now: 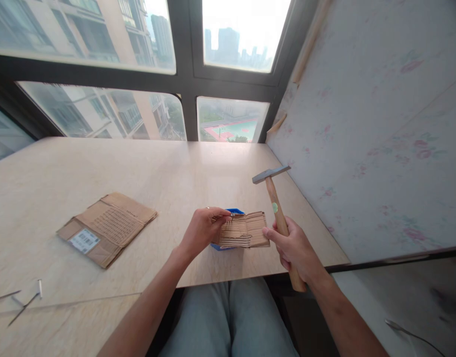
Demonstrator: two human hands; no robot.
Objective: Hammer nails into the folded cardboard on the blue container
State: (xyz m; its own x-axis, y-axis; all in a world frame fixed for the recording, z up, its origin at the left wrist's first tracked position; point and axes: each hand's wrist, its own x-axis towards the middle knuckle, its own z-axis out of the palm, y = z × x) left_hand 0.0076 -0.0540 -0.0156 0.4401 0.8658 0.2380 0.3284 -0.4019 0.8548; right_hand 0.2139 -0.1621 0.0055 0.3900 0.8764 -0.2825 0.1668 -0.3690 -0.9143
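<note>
My left hand [207, 225] is closed in a pinch at the far left edge of a folded piece of corrugated cardboard [246, 230]. A thin, small piece that looks like a nail [232, 216] shows at its fingertips, partly hidden. Under the cardboard sits a blue container [222, 247], mostly covered. My right hand [294, 245] is wrapped round the wooden handle of a hammer [277, 203], whose metal head points up and away from me. The right thumb tip is at the cardboard's right edge; whether it touches, I cannot tell.
A flattened cardboard box [116, 220] with a white label lies on the left of the pale tabletop [168, 173]. Several nails [40, 289] lie near the left front. A papered wall [380, 139] rises on the right, and a window frame [188, 74] stands behind the table.
</note>
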